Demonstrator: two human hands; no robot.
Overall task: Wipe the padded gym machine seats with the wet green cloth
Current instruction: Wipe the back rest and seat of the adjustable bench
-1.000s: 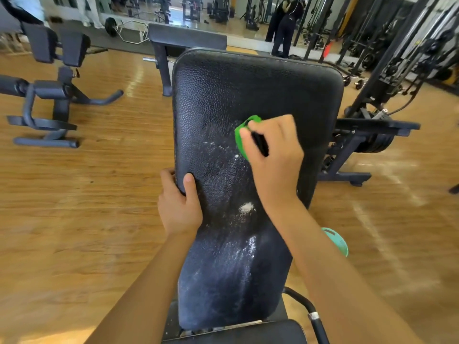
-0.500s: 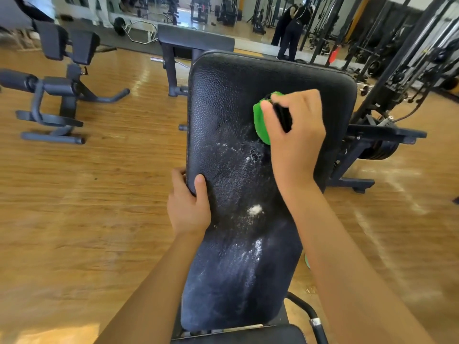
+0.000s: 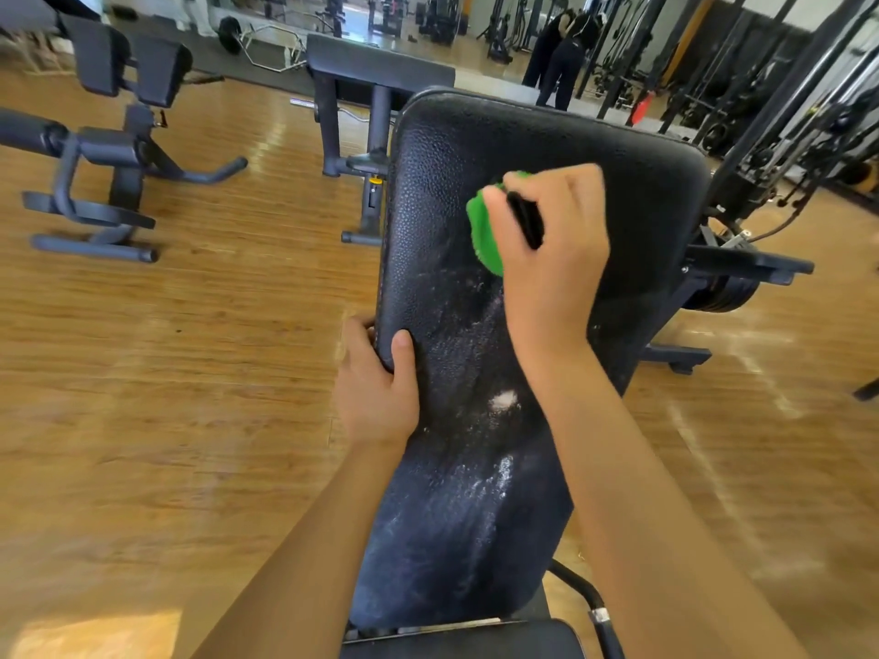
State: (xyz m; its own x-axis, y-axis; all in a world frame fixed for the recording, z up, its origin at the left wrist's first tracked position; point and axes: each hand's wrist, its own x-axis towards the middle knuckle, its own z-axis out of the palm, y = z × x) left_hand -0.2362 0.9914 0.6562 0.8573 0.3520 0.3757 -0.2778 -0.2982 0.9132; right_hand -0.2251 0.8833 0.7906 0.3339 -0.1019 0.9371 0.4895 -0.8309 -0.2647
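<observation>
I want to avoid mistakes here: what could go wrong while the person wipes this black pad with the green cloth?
The white patch lies lower on the pad than the green cloth, so high strokes may miss it. The pad looks wet, so the left hand gripping its edge might slip.

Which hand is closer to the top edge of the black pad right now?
Right. The right hand presses the green cloth high on the black pad, below that edge; the left hand grips the pad's left edge farther down.
</observation>
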